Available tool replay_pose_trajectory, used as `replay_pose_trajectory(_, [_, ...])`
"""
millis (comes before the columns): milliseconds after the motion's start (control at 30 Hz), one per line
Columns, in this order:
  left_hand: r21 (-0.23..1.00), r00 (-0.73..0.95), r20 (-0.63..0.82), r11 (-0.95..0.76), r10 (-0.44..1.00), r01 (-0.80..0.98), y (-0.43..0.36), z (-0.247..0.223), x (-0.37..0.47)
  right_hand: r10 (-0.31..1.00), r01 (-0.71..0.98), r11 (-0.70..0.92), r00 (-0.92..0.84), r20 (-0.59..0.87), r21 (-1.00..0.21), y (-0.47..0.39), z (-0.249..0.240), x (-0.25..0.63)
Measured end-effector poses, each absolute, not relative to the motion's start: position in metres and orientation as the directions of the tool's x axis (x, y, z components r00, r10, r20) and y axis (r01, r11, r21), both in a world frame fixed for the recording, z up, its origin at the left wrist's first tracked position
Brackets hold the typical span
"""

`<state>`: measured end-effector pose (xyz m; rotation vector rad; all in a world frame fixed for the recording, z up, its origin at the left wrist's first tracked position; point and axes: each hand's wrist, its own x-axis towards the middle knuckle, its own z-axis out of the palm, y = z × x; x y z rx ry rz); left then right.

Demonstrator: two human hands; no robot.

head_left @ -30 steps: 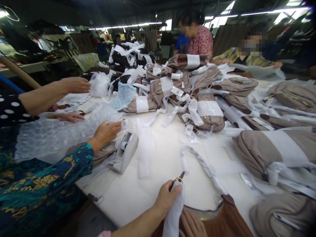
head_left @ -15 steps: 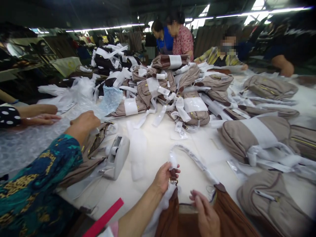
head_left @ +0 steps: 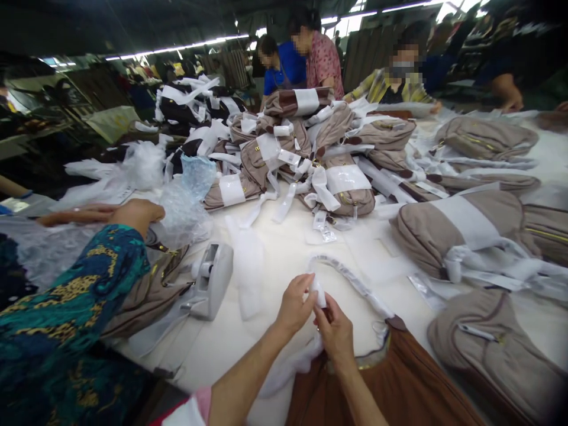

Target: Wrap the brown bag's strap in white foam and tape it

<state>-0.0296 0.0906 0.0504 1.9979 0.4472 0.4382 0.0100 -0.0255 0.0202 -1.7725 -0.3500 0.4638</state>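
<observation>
Across a broad white worktop [head_left: 275, 260], we see a heap of grey-brown bags [head_left: 302, 142], many banded in white wrap, piled toward the far side. Closest to us, a brown bag [head_left: 386, 384] lies at the near edge, its mouth facing away from the wearer. At left, a co-worker in a teal patterned sleeve [head_left: 75, 302] leans over bubble wrap [head_left: 186, 207], the hand now farther forward than half a second ago. The brown bag's handle [head_left: 352, 284], sheathed in pale wrap, arches up from its right corner and back toward the left. A grey tape dispenser [head_left: 217, 284] stands well apart from it.

The news is in the hands. Half a second ago we had the right hand [head_left: 335, 331] open over the bag's mouth; now it has joined the left hand [head_left: 295, 305] at the handle's left end. Both grips are closed: the left pinches the wrapped tip [head_left: 318, 291], the right just below. By our judgement, one-handed holding has become two-handed work on that covering. What the fingers hide, we cannot tell.
</observation>
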Motion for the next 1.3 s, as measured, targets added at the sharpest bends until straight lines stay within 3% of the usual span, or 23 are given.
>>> replay_pose_trajectory(133, [0.863, 0.931, 0.060, -0.487, 0.359, 0.132, 0.102, 0.050, -0.035, 0.497, 0.153, -0.302, 0.868, -0.018, -0.941, -0.038, 0.010, 0.013])
replay_pose_trajectory(300, [0.868, 0.949, -0.073, -0.450, 0.308, 0.213, 0.108, 0.043, -0.035, 0.564, 0.194, -0.327, 0.825, -0.026, -0.925, -0.052, -0.002, 0.013])
replay_pose_trajectory(500, [0.880, 0.917, -0.330, -0.278, 0.224, 0.385, 0.117, 0.028, -0.033, 0.672, 0.092, -0.362, 0.716, -0.191, -0.928, -0.066, 0.006, 0.022])
replay_pose_trajectory(633, [0.879, 0.889, -0.420, -0.165, 0.182, 0.448, 0.115, 0.026, -0.040, 0.712, -0.044, -0.374, 0.626, -0.318, -0.926, -0.072, 0.017, 0.029])
replay_pose_trajectory(800, [0.922, 0.916, -0.358, -0.087, 0.182, 0.378, 0.105, 0.040, -0.049, 0.783, -0.260, -0.312, 0.474, -0.402, -0.914, -0.071, 0.037, 0.038])
replay_pose_trajectory(933, [0.948, 0.940, -0.296, -0.067, 0.168, 0.311, 0.100, 0.045, -0.053, 0.822, -0.288, -0.343, 0.369, -0.434, -0.894, -0.068, 0.043, 0.050])
replay_pose_trajectory(1100, [0.963, 0.955, -0.255, -0.045, 0.155, 0.264, 0.094, 0.040, -0.054, 0.756, -0.140, -0.414, 0.497, -0.426, -0.899, -0.061, 0.037, 0.050])
replay_pose_trajectory(1200, [0.970, 0.954, -0.232, -0.028, 0.192, 0.242, 0.090, 0.035, -0.055, 0.659, 0.030, -0.451, 0.685, -0.311, -0.892, -0.057, 0.034, 0.037])
replay_pose_trajectory(1300, [0.976, 0.950, -0.198, -0.043, 0.242, 0.215, 0.087, 0.032, -0.054, 0.610, 0.132, -0.471, 0.763, -0.214, -0.872, -0.058, 0.032, 0.027])
